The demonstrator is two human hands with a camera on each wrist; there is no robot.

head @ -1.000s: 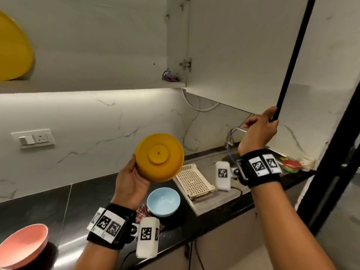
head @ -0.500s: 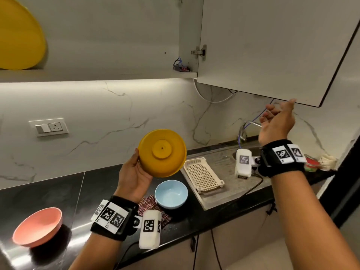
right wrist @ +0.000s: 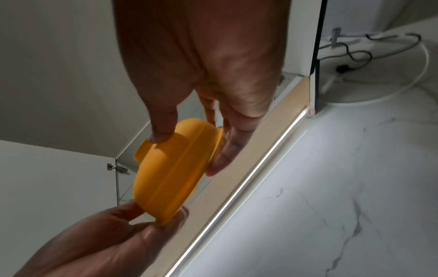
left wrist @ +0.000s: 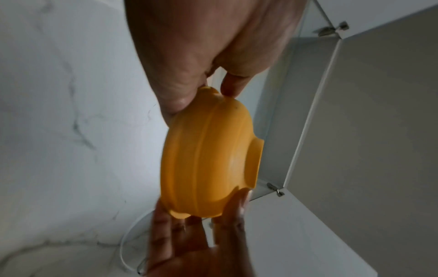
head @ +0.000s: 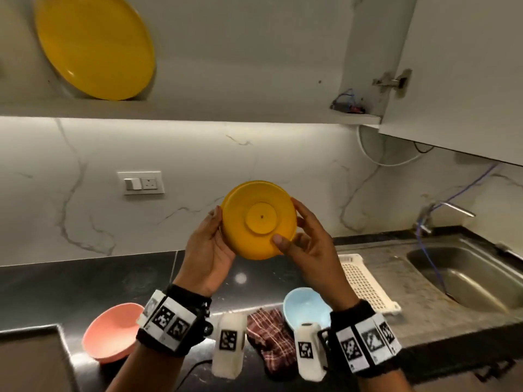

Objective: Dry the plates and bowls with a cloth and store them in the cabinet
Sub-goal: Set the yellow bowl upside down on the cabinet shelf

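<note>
A yellow bowl (head: 259,219) is held in the air in front of the marble wall, its underside facing me. My left hand (head: 219,230) grips its left rim, thumb on the near side. My right hand (head: 294,222) holds the right rim, thumb pressed on the bowl's underside. In the left wrist view the bowl (left wrist: 208,159) shows edge-on between both hands, and likewise in the right wrist view (right wrist: 175,168). A yellow plate (head: 94,46) leans inside the open cabinet (head: 198,108). The checked cloth (head: 271,335) lies on the counter.
A pink bowl (head: 110,332) and a blue bowl (head: 307,306) sit on the black counter (head: 85,284). A white perforated tray (head: 365,281) lies beside the steel sink (head: 464,275). The cabinet door (head: 458,80) stands open at the upper right. A wall socket (head: 141,182) sits left.
My right hand has left the cabinet door's edge and come over to take the yellow bowl's right rim. The bowl is now held by both hands, slightly higher.
</note>
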